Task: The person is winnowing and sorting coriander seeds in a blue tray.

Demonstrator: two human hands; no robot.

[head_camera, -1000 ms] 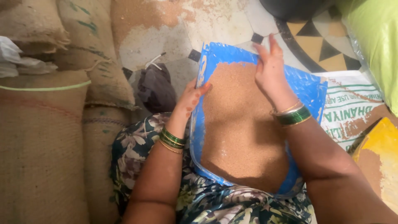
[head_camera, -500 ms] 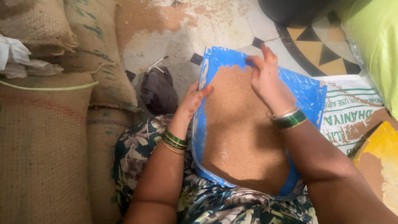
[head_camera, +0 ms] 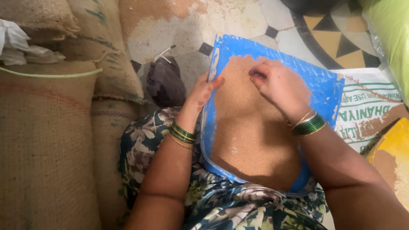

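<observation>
Blue tray on lap, spread with brown grain. Left hand grips tray's left rim; right hand fingertips pinched in grain, possibly picking debris. Most grain unsorted.

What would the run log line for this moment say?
left hand: grips tray edge | right hand: fingers bent, picking in grain | tray: on lap

Our tiled floor

We see the floor with burlap sacks, a dark cloth bundle and a printed white sack lying on it.
</observation>
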